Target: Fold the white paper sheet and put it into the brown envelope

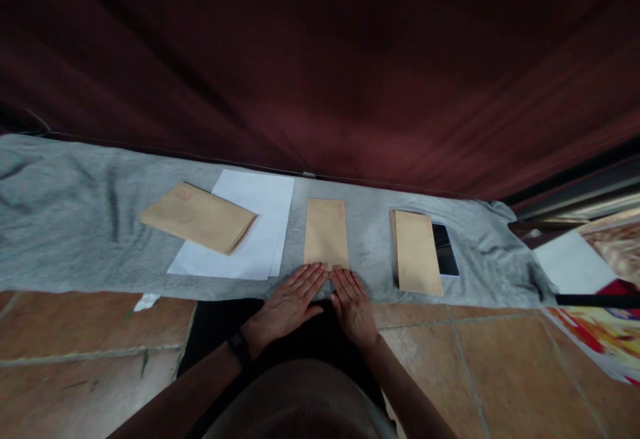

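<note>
A brown paper envelope with small red print lies upright in front of me on a grey cloth. My left hand rests flat on its near left end, fingers stretched out. On the near right end lies my right hand, also flat with the fingers extended. The fingertips of both hands almost meet and cover the envelope's near edge. To the left, a stack of brown envelopes overlaps white paper sheets. Another small pile of envelopes sits at the right.
A dark phone is partly under the right pile. The grey cloth covers a long narrow surface before a dark red curtain. A white scrap lies by the tiled floor. Colourful printed packaging is at far right.
</note>
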The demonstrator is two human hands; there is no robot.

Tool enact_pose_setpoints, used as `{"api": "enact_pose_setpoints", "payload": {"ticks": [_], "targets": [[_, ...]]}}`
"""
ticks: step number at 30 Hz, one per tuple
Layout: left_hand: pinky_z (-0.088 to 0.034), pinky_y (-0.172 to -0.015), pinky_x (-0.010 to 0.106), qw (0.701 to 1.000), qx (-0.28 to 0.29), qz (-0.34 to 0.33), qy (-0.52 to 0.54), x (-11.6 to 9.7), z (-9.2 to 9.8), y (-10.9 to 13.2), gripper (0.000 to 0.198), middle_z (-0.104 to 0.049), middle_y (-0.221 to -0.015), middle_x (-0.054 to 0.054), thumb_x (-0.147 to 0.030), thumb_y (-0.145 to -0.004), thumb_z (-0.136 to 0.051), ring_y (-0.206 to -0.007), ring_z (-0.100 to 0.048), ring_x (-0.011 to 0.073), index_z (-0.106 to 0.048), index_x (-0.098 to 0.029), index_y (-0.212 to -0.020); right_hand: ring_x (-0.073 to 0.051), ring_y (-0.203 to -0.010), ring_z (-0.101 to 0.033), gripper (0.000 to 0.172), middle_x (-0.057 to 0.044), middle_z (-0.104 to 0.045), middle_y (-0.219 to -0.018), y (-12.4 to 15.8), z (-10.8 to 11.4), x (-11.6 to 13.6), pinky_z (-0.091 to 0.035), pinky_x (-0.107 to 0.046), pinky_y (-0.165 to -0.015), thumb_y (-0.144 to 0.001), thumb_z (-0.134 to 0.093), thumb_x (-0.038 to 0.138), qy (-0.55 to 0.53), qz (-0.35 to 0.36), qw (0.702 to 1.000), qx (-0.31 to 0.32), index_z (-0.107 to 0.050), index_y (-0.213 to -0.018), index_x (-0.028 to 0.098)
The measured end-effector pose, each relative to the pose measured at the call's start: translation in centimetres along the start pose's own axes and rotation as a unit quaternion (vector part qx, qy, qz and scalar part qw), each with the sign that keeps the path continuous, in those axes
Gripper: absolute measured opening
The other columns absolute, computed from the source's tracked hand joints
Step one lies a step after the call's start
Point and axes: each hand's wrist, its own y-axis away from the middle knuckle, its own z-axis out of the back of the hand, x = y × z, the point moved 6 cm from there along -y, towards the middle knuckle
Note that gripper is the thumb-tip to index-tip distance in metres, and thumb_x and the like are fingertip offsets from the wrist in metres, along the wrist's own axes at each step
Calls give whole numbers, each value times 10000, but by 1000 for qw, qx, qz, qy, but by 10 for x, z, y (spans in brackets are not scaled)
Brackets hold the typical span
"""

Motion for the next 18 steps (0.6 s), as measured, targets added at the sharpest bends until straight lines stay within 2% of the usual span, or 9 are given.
{"api": "enact_pose_setpoints", "payload": {"ticks": [6,10,14,18], "targets": [[-196,-1268,401,1000,-13,6,-1,4,5,7,717,-303,-1653,110,-522,-1019,-431,-1540,-253,224,-228,-159,-1603,-231,-1442,-452,542,-107,-486,-1547,6,12,-13,-368,-499,-1223,-1049,-426,232,-24,-12,1000,-9,-330,-1582,193],[-214,-1267,422,1000,-25,18,-6,1,7,5,674,-359,-1625,136,-485,-1019,-450,-1524,-297,245,-299,-138,-1576,-235,-1424,-475,487,-109,-530,-1513,4,16,-21,-369,-510,-1220,-1053,-421,244,-43,-13,999,-2,-420,-1536,181],[-272,-1244,463,998,-28,61,-15,-11,2,-4,660,-421,-1579,189,-503,-996,-491,-1497,-348,307,-418,-95,-1510,-223,-1410,-490,441,-108,-579,-1467,-16,15,-24,-351,-511,-1228,-1065,-384,258,-66,0,998,11,-498,-1480,162],[-295,-1230,486,996,-47,79,-17,-19,-6,-8,633,-408,-1596,157,-521,-976,-526,-1503,-332,327,-470,-150,-1486,-201,-1468,-408,489,-79,-459,-1571,-45,5,-20,-314,-480,-1247,-1072,-385,316,-60,78,992,79,-401,-1546,198]]}}
